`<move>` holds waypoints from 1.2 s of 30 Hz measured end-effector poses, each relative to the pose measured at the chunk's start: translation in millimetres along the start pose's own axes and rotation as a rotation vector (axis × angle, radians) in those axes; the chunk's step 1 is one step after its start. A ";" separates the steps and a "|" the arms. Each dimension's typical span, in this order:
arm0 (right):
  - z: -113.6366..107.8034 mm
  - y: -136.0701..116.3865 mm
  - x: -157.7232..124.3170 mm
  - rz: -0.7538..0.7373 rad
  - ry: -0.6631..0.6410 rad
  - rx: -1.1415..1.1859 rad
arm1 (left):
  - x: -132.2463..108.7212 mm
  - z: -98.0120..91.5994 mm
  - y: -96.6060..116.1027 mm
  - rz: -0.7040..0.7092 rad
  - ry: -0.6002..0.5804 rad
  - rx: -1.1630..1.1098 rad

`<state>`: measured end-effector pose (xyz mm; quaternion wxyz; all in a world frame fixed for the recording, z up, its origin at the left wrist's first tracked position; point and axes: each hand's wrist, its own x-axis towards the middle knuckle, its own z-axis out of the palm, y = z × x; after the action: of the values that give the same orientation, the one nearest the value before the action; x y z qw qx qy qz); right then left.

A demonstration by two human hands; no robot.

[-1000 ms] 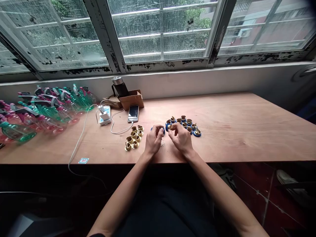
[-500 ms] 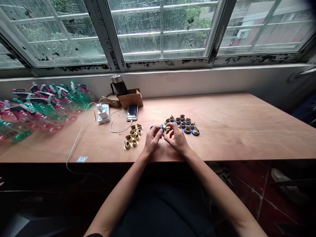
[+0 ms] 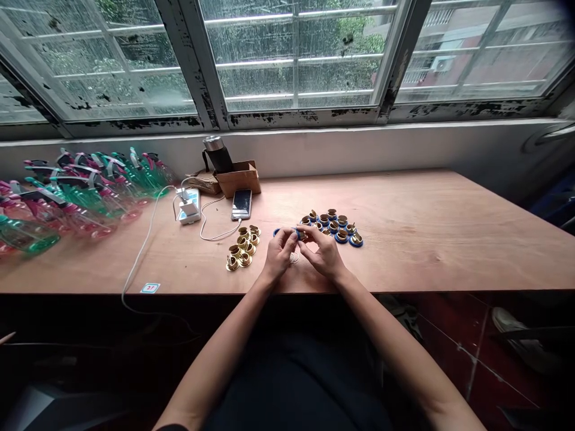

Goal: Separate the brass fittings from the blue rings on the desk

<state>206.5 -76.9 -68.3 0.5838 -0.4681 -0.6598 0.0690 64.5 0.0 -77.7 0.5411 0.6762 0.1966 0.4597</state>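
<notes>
A small gold fitting with a blue ring (image 3: 300,236) is held between the fingertips of both hands, just above the table. My left hand (image 3: 279,254) pinches it from the left, while my right hand (image 3: 323,251) has its thumb and fingers closed about the other end. Fingers hide much of it. Another bit of blue (image 3: 275,232) shows beside my left fingertips. Thin pale rings (image 3: 293,258) lie under the hands. Left of them stand several plain gold fittings (image 3: 242,242); beyond my right hand are several gold fittings with blue rims (image 3: 342,236).
On the wooden table (image 3: 426,239), a phone (image 3: 241,204) charges from a white power strip (image 3: 189,207). A flask (image 3: 218,154) leans in a cardboard box (image 3: 238,178). Pink and green bottles (image 3: 81,194) crowd the left end. A numbered sticker (image 3: 150,288) marks the front edge.
My right fingers have closed in toward my left, so less of the held fitting's gold end shows. The rest of the table looks the same.
</notes>
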 end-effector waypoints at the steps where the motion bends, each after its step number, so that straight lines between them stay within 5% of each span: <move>1: 0.0 0.7 -0.1 0.000 -0.001 0.000 | 0.2 -0.1 -0.8 0.004 0.001 0.006; 23: 0.3 10.8 -2.0 -0.025 -0.032 -0.063 | -0.9 -0.9 -0.2 0.006 0.034 0.144; 36: -2.6 9.7 -0.9 0.014 -0.006 -0.064 | 0.1 -0.8 -2.1 0.001 -0.061 0.129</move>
<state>213.7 -73.4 -74.3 0.5660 -0.4910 -0.6600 0.0536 64.3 1.2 -79.7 0.5018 0.7236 0.2087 0.4255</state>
